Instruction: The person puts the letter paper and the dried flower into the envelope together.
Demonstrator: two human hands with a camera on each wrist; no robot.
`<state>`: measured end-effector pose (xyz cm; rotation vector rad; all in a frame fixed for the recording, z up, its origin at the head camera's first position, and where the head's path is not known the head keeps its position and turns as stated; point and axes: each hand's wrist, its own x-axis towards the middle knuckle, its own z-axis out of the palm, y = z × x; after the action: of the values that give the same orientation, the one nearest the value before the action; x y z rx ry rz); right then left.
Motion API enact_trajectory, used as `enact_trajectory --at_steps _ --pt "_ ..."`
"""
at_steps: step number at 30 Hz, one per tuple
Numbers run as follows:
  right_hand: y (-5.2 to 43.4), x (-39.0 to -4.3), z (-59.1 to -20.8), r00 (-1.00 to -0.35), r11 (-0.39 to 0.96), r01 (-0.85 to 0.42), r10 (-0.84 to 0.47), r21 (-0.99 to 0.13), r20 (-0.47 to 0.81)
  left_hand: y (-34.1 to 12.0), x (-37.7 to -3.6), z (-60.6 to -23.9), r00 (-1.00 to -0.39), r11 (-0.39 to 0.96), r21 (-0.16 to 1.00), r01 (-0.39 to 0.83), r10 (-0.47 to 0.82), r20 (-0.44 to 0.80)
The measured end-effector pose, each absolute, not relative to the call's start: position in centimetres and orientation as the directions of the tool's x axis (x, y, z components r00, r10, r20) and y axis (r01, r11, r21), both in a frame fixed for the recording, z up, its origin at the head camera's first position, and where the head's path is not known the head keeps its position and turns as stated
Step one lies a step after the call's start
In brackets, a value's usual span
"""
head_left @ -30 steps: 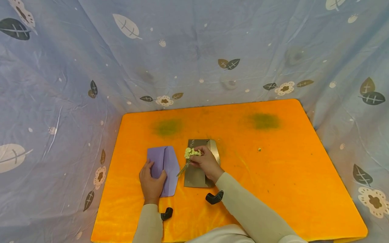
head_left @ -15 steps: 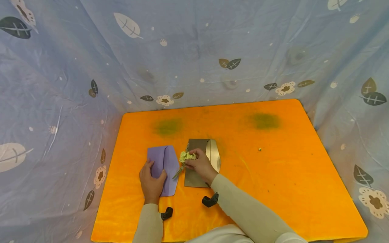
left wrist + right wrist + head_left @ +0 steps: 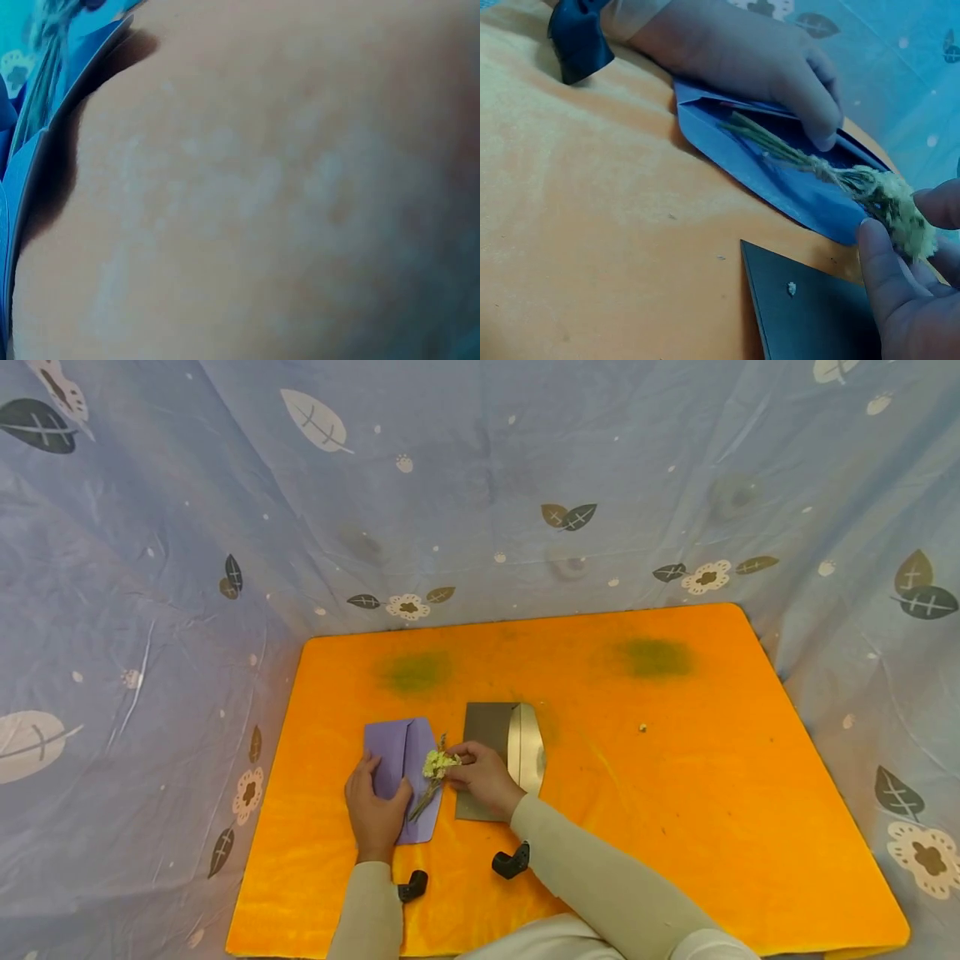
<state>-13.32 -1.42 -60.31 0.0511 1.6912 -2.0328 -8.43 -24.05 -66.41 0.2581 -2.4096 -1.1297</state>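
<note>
On the left of the table lies a purple envelope [image 3: 384, 745], its flap spread to the right. My left hand [image 3: 375, 810] grips it from the left, and the thumb holds back the edge of its mouth, so the pocket gapes in the right wrist view. My right hand [image 3: 486, 781] pinches a small bunch of dried yellow flowers [image 3: 437, 765] by the bloom. Its twine-tied stems [image 3: 772, 142] point into the envelope's mouth, over the flap. Skin fills most of the left wrist view, with an edge of the envelope [image 3: 26, 169] at its left.
A dark grey-brown envelope [image 3: 487, 724] with a gold-lined open flap lies under and beside my right hand. A tiny yellow flower bit [image 3: 642, 727] sits farther right on the orange table cover [image 3: 712, 810]. Patterned blue curtains [image 3: 480, 460] enclose the table.
My right hand has carried the flower bunch leftward, from over the dark envelope to over the purple envelope's flap. My left hand has stayed on the purple envelope.
</note>
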Motion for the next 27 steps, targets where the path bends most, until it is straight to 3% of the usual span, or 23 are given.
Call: enact_trajectory --at_steps 8,27 --pt "-1.61 -13.20 -60.24 -0.841 -0.093 0.419 -0.414 -0.903 -0.347 -23.98 -8.47 -66.21 -0.873 0.646 0.762 0.045 -0.345 0.344" --pt "-2.29 -13.47 -60.32 -0.831 -0.116 0.464 -0.401 -0.878 -0.386 -23.87 -8.41 -65.86 -0.870 0.645 0.763 0.044 -0.351 0.346"
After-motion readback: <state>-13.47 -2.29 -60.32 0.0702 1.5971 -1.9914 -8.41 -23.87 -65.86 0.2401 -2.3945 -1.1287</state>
